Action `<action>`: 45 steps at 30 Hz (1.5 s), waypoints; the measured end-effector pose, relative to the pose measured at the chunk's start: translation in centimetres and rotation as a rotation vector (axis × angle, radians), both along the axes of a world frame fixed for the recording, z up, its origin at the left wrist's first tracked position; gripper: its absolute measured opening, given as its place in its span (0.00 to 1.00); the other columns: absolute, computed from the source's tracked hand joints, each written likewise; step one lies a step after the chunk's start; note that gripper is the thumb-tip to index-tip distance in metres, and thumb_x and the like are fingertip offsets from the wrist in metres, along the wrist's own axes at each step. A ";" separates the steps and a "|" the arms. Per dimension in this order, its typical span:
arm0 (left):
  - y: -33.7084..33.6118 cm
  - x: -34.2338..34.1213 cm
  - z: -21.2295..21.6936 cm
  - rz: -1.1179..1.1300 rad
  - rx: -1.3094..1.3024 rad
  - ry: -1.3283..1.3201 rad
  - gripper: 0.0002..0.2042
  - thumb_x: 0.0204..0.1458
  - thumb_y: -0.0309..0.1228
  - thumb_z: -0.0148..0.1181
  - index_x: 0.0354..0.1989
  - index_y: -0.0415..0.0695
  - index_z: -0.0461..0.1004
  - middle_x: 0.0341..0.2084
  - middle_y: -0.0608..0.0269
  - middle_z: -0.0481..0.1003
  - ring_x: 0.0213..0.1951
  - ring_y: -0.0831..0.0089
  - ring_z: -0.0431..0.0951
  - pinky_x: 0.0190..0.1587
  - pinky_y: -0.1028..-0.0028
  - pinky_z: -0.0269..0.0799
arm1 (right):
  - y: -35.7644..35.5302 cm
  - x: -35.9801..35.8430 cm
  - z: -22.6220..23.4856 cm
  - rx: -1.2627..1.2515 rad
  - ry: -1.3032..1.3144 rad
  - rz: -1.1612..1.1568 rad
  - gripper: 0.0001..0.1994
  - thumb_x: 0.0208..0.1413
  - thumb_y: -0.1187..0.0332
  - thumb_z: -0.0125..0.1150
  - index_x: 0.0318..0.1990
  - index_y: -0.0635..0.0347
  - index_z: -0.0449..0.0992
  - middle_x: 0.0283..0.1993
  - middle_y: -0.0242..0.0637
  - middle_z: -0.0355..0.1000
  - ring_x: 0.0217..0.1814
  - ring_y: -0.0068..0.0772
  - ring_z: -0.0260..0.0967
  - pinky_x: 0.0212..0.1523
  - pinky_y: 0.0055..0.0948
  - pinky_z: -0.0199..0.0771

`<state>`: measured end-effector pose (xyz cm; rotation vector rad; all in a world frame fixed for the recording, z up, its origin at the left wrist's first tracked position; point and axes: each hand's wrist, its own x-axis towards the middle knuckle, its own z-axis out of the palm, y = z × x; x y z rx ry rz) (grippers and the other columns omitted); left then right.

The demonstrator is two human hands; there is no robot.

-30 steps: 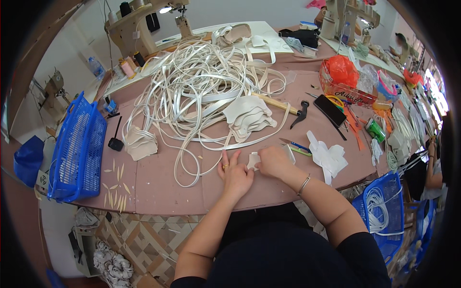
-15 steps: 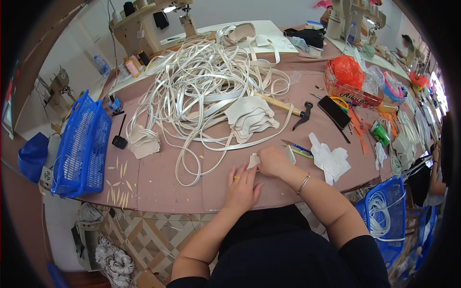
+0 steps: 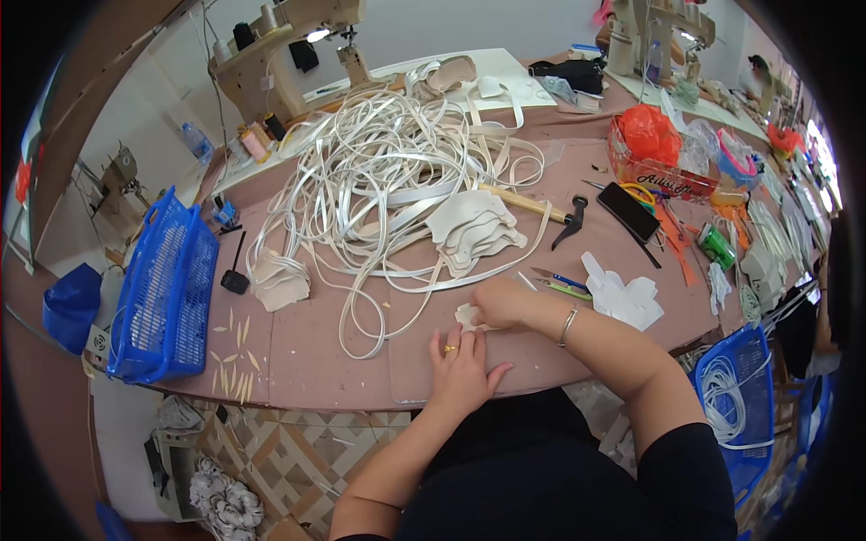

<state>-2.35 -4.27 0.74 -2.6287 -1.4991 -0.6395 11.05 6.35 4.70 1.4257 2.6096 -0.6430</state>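
Note:
A small cream leather-like piece (image 3: pixel 467 316) lies on the cloth-covered table close to the near edge. My right hand (image 3: pixel 507 305) has its fingers curled down and pinched at the piece's right side; the fingertips are partly hidden. Just below it, my left hand (image 3: pixel 462 368) rests flat, thumb apart, fingertips beside the piece. A thin white strip (image 3: pixel 527 281) lies past my right hand, next to a blue-handled pointed tool (image 3: pixel 559 277) and a green-handled one (image 3: pixel 568 290). Farther off is a stack of cream cut pieces (image 3: pixel 474 233), with a second stack (image 3: pixel 280 281) to the left.
A large tangle of white straps (image 3: pixel 388 171) covers the table's middle. A hammer (image 3: pixel 570 222), a phone (image 3: pixel 629 212) and white sheets (image 3: pixel 622 293) are on the right. Blue baskets stand at left (image 3: pixel 162 293) and lower right (image 3: pixel 740 397). Sewing machines (image 3: pixel 271 68) stand behind.
The view has shifted slightly. My right hand has moved a little left and down over the piece, and my left hand has drawn slightly nearer to me.

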 end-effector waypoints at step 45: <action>2.4 -0.4 -0.5 -0.172 -0.017 0.000 0.25 0.43 0.47 0.56 0.48 0.44 0.69 0.44 0.65 0.65 0.52 0.65 0.60 0.56 0.46 0.42 | -0.9 1.1 2.1 -0.041 -0.185 -0.087 0.11 0.45 0.66 0.58 0.35 0.62 0.73 0.35 0.49 0.72 0.41 0.48 0.70 0.41 0.40 0.69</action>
